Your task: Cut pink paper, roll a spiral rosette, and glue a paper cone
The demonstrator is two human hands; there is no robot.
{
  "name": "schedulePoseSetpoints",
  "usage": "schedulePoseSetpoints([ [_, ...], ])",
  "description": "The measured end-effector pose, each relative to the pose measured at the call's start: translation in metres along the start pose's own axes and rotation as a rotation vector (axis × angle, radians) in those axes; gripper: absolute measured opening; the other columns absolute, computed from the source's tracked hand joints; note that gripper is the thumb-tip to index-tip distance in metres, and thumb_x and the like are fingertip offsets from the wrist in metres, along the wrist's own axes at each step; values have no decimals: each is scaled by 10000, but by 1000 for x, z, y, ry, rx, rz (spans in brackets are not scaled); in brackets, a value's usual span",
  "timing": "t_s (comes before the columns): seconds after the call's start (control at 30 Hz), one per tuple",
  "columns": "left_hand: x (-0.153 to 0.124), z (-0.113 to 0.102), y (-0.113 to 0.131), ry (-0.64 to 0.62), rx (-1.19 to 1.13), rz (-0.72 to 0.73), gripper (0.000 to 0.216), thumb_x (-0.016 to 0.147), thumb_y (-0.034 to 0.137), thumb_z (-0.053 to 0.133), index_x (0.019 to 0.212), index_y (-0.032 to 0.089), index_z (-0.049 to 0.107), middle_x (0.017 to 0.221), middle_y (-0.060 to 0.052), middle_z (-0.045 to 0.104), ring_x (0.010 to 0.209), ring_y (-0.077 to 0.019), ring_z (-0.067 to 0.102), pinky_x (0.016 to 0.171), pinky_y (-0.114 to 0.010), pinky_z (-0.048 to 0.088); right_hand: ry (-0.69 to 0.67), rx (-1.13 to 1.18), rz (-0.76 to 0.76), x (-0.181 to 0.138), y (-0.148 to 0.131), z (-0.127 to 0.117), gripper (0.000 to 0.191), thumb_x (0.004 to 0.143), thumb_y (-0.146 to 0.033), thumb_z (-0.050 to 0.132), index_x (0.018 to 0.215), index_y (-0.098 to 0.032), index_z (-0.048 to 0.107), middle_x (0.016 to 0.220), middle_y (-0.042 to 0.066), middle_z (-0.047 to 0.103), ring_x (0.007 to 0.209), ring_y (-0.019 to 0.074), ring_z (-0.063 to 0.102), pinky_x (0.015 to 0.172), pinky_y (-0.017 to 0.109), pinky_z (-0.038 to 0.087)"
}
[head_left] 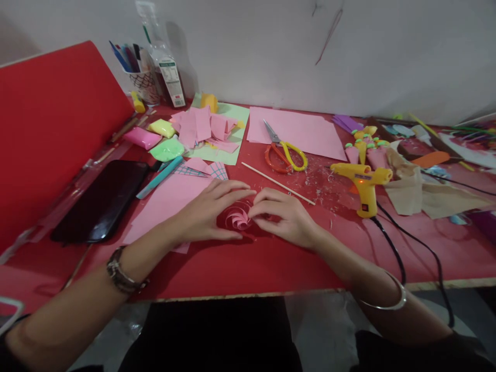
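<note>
A small pink paper spiral (238,217), rolled like a flower, lies on the red table (248,268) between my hands. My left hand (211,212) curves around its left side, fingers stretched over the top and thumb below it. My right hand (284,214) pinches the spiral's right edge with its fingertips. A pink paper sheet (163,206) lies under my left wrist. A thin wooden stick (277,183) lies just beyond my right hand.
Orange and yellow scissors (284,155) rest on a large pink sheet (294,132). A yellow glue gun (364,183) stands at right, its black cord (395,248) trailing off the edge. A black phone (103,201), pink paper scraps (205,126), a pen cup (143,82) and a red board (50,124) sit left.
</note>
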State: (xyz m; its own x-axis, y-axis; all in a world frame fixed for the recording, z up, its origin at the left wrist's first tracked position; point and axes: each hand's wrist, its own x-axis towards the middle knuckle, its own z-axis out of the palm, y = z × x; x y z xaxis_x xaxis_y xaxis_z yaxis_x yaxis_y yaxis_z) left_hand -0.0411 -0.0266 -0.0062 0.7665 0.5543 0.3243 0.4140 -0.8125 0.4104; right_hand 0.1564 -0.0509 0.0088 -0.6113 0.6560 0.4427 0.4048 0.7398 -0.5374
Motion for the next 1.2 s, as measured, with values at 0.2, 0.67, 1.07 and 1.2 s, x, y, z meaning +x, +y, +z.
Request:
schedulePoseSetpoints([
  [0.2,4,1,2,-90,-60,7,320,749,368,530,1003,179,490,977,-57,568,885,-177,500,767,-293,385,-36,23,5,0,-1,0,105,768,-128,493,778,-181,583,780,11,530,713,89,504,639,221,413],
  [0.67,4,0,12,-175,-92,-77,250,764,380,449,836,152,521,746,-31,557,666,-147,520,581,-233,379,-22,53,114,1,-4,0,102,770,-225,514,849,-167,543,703,-7,541,606,80,483,571,208,405],
  [1.07,3,1,13,-176,-133,-51,194,741,343,448,663,166,459,569,20,501,499,-101,464,487,-207,337,-6,124,58,1,-4,1,67,775,-191,528,787,-146,577,695,3,555,642,77,487,587,201,409],
  [1.2,2,1,13,-166,-152,-35,193,737,341,447,654,168,454,553,28,484,488,-94,454,488,-203,335,-1,140,83,2,-4,1,80,766,-188,541,810,-139,586,694,5,553,623,75,486,569,200,412],
])
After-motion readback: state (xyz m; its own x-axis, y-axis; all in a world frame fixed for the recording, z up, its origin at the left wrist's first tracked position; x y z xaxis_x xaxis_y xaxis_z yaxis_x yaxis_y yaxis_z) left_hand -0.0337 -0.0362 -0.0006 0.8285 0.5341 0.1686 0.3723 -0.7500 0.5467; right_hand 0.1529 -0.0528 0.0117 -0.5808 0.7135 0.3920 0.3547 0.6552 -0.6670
